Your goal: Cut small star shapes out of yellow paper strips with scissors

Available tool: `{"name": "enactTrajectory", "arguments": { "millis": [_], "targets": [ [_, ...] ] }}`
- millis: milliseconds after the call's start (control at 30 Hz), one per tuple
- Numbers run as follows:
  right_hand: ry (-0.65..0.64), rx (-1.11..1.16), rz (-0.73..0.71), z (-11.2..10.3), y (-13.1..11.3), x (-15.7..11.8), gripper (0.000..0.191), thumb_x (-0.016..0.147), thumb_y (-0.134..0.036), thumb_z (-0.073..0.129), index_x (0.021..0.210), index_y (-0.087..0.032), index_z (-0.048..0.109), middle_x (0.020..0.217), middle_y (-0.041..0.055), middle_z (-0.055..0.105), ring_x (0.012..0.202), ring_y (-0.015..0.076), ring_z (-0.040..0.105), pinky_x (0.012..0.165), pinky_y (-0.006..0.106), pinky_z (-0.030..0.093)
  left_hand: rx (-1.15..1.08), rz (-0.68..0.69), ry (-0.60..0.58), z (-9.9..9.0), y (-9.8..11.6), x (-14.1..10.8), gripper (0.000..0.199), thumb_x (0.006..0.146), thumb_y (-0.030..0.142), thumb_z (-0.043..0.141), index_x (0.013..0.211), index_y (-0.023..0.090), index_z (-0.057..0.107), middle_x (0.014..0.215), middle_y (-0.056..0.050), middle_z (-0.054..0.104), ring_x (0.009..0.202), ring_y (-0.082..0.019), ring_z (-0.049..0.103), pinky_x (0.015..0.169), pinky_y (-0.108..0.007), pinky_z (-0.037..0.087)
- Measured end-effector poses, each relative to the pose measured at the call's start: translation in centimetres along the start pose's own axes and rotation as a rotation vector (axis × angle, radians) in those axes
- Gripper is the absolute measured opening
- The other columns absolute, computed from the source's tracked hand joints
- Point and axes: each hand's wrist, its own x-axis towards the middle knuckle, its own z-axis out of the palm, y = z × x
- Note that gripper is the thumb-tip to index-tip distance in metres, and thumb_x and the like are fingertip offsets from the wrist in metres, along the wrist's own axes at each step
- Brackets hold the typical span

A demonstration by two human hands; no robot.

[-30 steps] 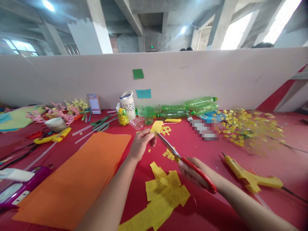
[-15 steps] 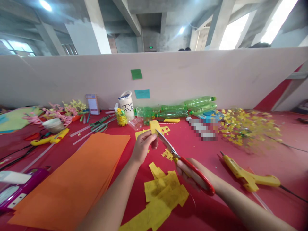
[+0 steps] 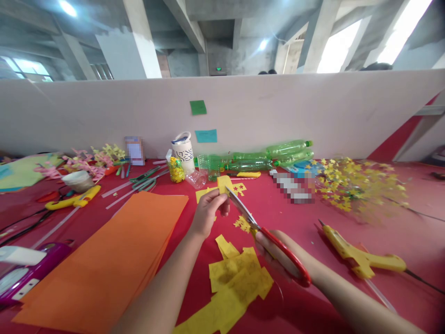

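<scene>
My left hand pinches a small piece of yellow paper above the middle of the table. My right hand is closed round the red handles of a pair of scissors. The blades point up and to the left, and their tips meet the yellow paper just beside my left fingers. Below the blades lie small yellow cut stars. Nearer to me, overlapping yellow paper strips with faint drawn marks rest on the red table between my forearms.
Orange sheets lie left, beside a purple power strip. Yellow glue guns are at left and right. Green bottles and a white tumbler stand or lie by the partition; yellow star sprays are back right.
The yellow paper at the blade tips has shifted slightly in shape and tilt. Both hands keep nearly the same place and hold.
</scene>
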Motion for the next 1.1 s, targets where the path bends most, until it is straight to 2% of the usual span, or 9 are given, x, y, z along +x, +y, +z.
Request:
{"name": "enactTrajectory", "arguments": {
  "millis": [367,567,767,933,1100],
  "targets": [
    [0.023,-0.075,0.001,-0.31,0.51,0.37,0.052,0.09,-0.063,0.037,0.061,-0.02,0.038,0.036,-0.0087,0.035,0.028,0.0051,0.033,0.031,0.016,0.024,-0.072,-0.029,0.008,-0.2,0.25,0.03,0.024,0.081,0.027,0.056,0.062,0.015,0.06,0.054,0.0,0.057,0.049,-0.01,0.05,0.049,-0.023,0.038],
    [0.024,-0.114,0.007,-0.39,0.23,0.27,0.051,0.088,-0.064,0.041,0.06,-0.02,0.036,0.04,-0.0086,0.034,0.031,0.0045,0.031,0.031,0.017,0.023,-0.15,-0.033,0.08,-0.39,0.39,0.21,0.019,0.079,0.027,0.059,0.064,0.015,0.059,0.058,0.0,0.061,0.05,-0.01,0.053,0.05,-0.023,0.041],
    [0.029,-0.089,0.011,-0.17,0.49,0.5,0.049,0.089,-0.06,0.043,0.061,-0.021,0.036,0.038,-0.0088,0.034,0.03,0.0047,0.032,0.031,0.017,0.023,-0.192,-0.029,0.153,-0.3,0.32,0.41,0.02,0.078,0.029,0.061,0.064,0.015,0.056,0.056,0.001,0.058,0.048,-0.008,0.051,0.048,-0.021,0.04],
    [0.063,-0.144,0.027,0.09,-0.03,0.43,0.047,0.088,-0.056,0.047,0.059,-0.021,0.036,0.037,-0.0086,0.033,0.029,0.005,0.031,0.031,0.017,0.022,-0.197,-0.054,0.105,0.05,0.32,0.21,0.019,0.079,0.03,0.061,0.069,0.015,0.057,0.059,0.0,0.06,0.051,-0.009,0.053,0.049,-0.022,0.041],
    [0.075,-0.168,0.007,0.0,-0.12,0.32,0.049,0.088,-0.058,0.045,0.059,-0.02,0.037,0.038,-0.0077,0.035,0.03,0.0052,0.033,0.031,0.017,0.022,-0.197,-0.02,0.125,0.15,0.42,0.23,0.014,0.078,0.028,0.061,0.071,0.016,0.056,0.066,0.0,0.063,0.058,-0.011,0.058,0.055,-0.023,0.045]
  ]
}}
